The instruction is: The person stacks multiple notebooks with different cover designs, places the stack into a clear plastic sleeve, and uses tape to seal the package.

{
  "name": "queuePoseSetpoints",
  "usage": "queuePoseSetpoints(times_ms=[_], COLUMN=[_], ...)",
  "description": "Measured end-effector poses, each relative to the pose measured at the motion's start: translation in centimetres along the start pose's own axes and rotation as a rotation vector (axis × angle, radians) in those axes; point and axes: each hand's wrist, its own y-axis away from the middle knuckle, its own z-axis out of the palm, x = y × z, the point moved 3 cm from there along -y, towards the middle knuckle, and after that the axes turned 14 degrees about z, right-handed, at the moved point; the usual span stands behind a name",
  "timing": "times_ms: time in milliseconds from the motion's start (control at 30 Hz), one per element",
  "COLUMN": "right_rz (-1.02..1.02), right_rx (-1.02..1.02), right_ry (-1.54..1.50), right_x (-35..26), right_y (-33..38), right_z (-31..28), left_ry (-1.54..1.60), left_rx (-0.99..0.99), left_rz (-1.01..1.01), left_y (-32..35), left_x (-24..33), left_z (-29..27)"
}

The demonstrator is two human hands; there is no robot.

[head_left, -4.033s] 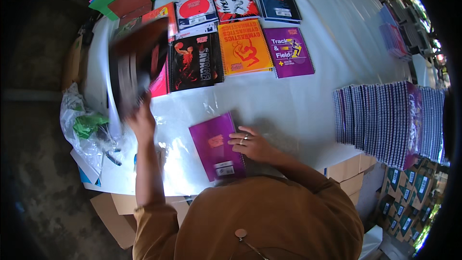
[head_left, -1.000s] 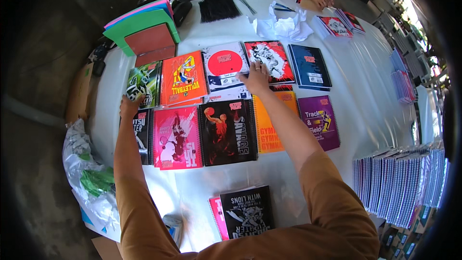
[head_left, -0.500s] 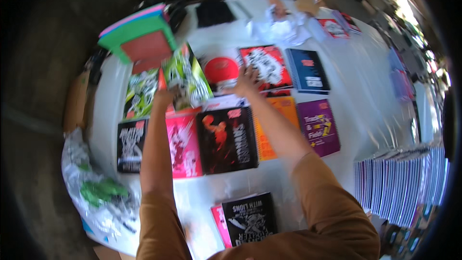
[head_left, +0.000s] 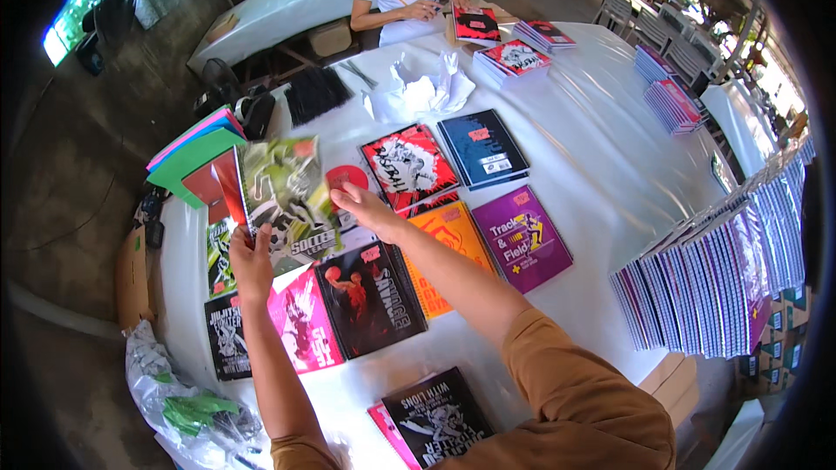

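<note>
Brown cardboard boxes [head_left: 775, 357] sit far right of the grip, below the table edge. A flattened cardboard box [head_left: 132, 277] lies left of it. A bright screen [head_left: 74, 13] glows upper left.

A long table [head_left: 610, 165] draped in glossy white plastic fills most of the view, with a second white-covered table [head_left: 296, 0] beyond it. The floor [head_left: 78, 174] is bare grey concrete, shaded on the left. Bright daylight comes in from the upper right, where pale chairs [head_left: 623, 4] stand. Cardboard boxes [head_left: 779, 331] sit by the table's right end.
</note>
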Motion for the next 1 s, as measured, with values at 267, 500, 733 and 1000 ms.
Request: queuePoseSetpoints(times_ms=[267, 500, 733, 1000], right_rz=[-0.189, -0.336, -0.27, 0.1], right_rx=[-0.249, -0.203, 0.131, 0.049], right_ry=[-0.627, -0.6, -0.583, -0.459], right_x=[-10.6, -10.7, -13.1, 0.3], right_y=[17.1, 26.5, 34.9, 40.0], right_z=[-1.1, -0.3, -4.3, -0.3], left_ry=[0.547, 0.882, 0.677, -0.514], left_rx=[0.1, 0.107, 0.245, -0.382], left_rz=[0.083, 0.446, 0.004, -0.357], left_y=[9.5, 14.7, 23.8, 43.8], left_x=[14.4, 22.2, 21.9, 9.4], left_z=[-5.1, -7.7, -8.3, -2.2])
